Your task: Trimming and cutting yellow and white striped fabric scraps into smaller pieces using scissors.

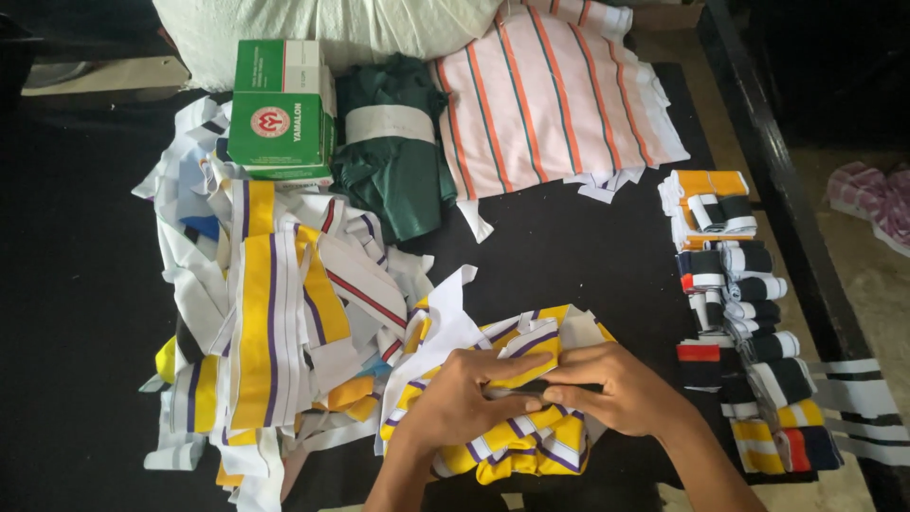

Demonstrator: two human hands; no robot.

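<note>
1. Head view, looking down on a dark surface (569,265) strewn with fabric.
2. Left hand (464,393) and right hand (616,384) meet low in the middle, both on a bundle of yellow, white and purple striped strips (531,446) lying at the near edge of the surface.
3. Left fingers (507,365) curled closed over the top strip; thumb pressed along a dark fold line.
4. Right fingers (569,374) likewise closed, pinching the same strip from the other side. Fingertips of the two hands touch or nearly touch.
5. Left of the hands: a loose heap of striped strips (265,322), yellow, white, purple and some red, spread toward the far side.
6. On the far end of that heap, a green and white carton (282,114).
7. Just beside the carton, a folded dark green cloth (393,171) with a white paper band round it.
8. Next right, a stack of pale pink fabric (559,95) with orange and dark stripes.
9. Along the right edge, a row of small rolled strips (749,313), black, white, orange and red, well apart from the hands.
10. A white sack (332,28) lies at the far side.
</note>
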